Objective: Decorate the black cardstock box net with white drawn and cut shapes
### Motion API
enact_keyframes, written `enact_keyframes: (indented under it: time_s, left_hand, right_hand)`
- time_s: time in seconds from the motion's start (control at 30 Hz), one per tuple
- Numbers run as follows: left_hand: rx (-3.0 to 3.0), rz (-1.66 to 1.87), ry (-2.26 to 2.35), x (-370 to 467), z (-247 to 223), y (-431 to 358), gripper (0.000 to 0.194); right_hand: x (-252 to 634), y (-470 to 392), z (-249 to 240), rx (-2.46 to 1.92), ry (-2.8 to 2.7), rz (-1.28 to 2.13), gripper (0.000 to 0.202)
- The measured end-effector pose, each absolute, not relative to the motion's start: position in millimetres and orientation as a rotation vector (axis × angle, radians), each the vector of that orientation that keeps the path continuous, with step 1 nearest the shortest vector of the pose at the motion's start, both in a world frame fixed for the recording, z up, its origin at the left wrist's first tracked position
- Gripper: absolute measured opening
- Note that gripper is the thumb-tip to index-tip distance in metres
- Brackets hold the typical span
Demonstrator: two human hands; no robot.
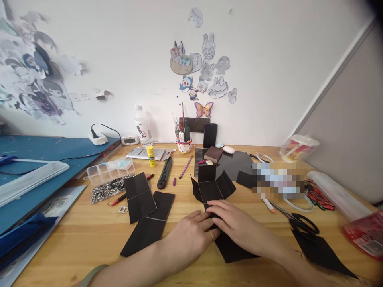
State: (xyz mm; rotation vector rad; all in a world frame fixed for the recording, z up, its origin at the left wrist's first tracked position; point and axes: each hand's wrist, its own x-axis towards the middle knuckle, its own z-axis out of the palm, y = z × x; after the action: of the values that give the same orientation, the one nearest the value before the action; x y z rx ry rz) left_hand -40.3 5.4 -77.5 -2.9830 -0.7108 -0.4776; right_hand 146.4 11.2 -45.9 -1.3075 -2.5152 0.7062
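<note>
A piece of black paper (210,190) with pale crease lines lies in front of me, its far flaps standing up like the sides of a small box. My left hand (196,230) grips its middle from the left, fingers bent and pressed together. From the right, my right hand (231,223) closes on the same part, its fingers touching those of the left. The fingertips partly hide what they pinch. Toward me, the near section of the paper sticks out under the right hand. Two more creased black paper pieces, one (140,198) overlapping the other (148,233), lie left of my hands.
Black-handled scissors (302,223) rest at the right on a black paper scrap (326,253). Beyond my hands are a utility knife (164,173), a glue stick (151,156), a purple pen (186,167) and a pen cup (184,146). A propped phone (210,135) stands by the wall.
</note>
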Motion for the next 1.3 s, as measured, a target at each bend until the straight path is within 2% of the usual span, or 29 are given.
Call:
enact_keyframes:
  time_s: [0.2,0.4,0.6,0.7,0.87,1.0,1.13,1.23,1.3]
  left_hand:
    - [-2.821,-0.466,-0.597,-33.5,-84.7,1.9,0.012]
    - [-2.694,-0.354,-0.603,-11.3,-87.9,-1.8,0.015]
    - [-2.705,-0.341,-0.680,7.2,-79.9,5.7,0.002]
    - [-2.713,-0.341,-0.710,8.3,-80.3,8.5,0.004]
    - [-2.692,-0.345,-0.743,13.1,-83.8,13.9,0.006]
    - [-2.595,-0.343,-0.853,22.4,-82.9,16.9,0.010]
    - [-2.536,-0.529,-0.742,25.1,-82.5,12.0,0.023]
    - [-2.592,-0.823,-0.441,24.8,-80.6,3.7,0.012]
    - [-2.636,-0.962,-0.283,25.4,-76.9,-1.8,0.015]
  right_hand:
    - [144.7,7.5,-34.7,-1.262,-2.589,0.745,0.037]
    - [155.1,14.5,-17.2,-1.297,-2.553,0.665,0.029]
    - [219.0,79.2,4.1,-1.792,-2.227,0.281,0.030]
    - [260.9,111.8,13.5,-2.092,-2.094,0.135,0.025]
    - [310.8,110.0,22.0,-2.581,-1.969,0.096,0.027]
    - [320.5,77.1,4.3,-2.774,-1.959,0.145,0.022]
    - [321.8,51.0,-18.7,-2.705,-1.986,0.135,0.007]
    - [328.1,41.2,-20.6,-2.587,-1.991,0.111,0.016]
    - [333.7,37.5,-15.4,-2.538,-1.983,0.088,0.020]
